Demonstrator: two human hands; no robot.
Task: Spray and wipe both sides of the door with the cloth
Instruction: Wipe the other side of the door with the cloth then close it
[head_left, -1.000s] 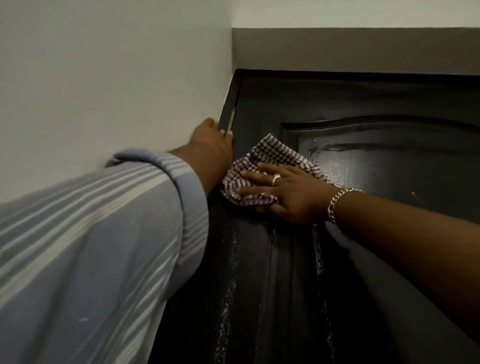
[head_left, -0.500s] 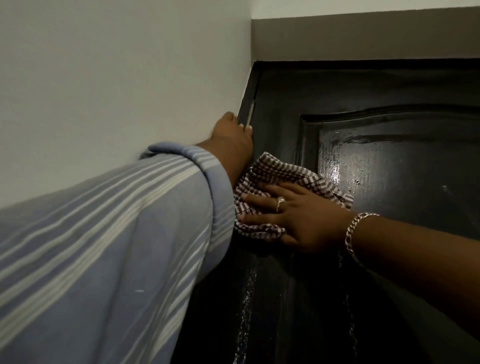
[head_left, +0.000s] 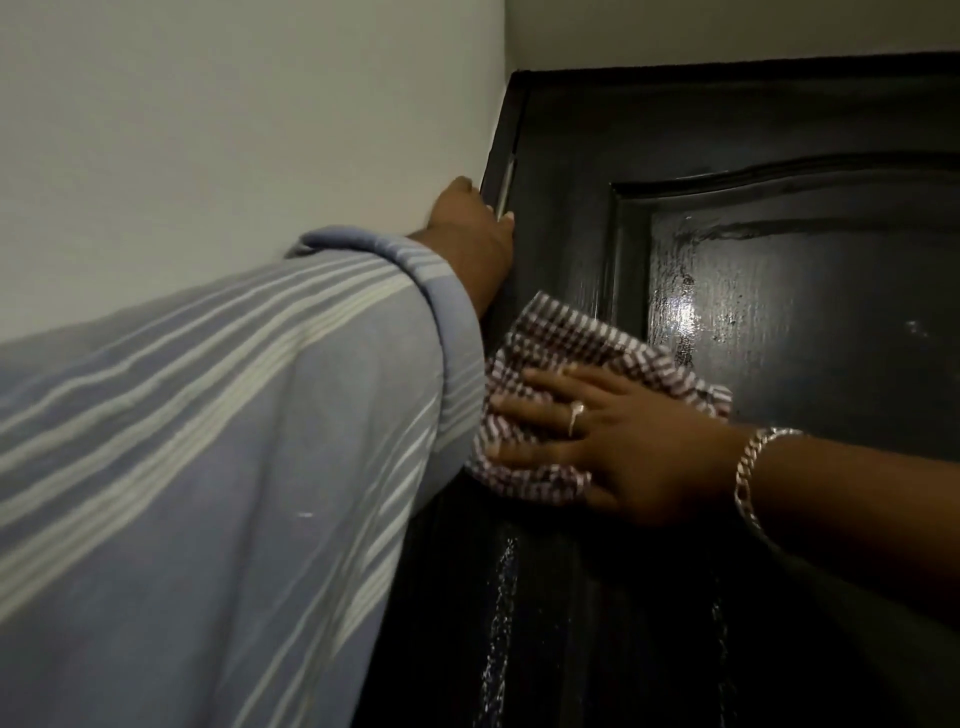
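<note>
While right hand (head_left: 618, 441) presses flat on cloth (head_left: 587, 343) | left hand (head_left: 475, 234) grips door (head_left: 779, 322) edge

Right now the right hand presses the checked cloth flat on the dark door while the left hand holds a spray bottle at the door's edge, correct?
Not quite. The head view shows no spray bottle: the left hand grips the door edge itself. The right hand does press the checked cloth flat.
</note>
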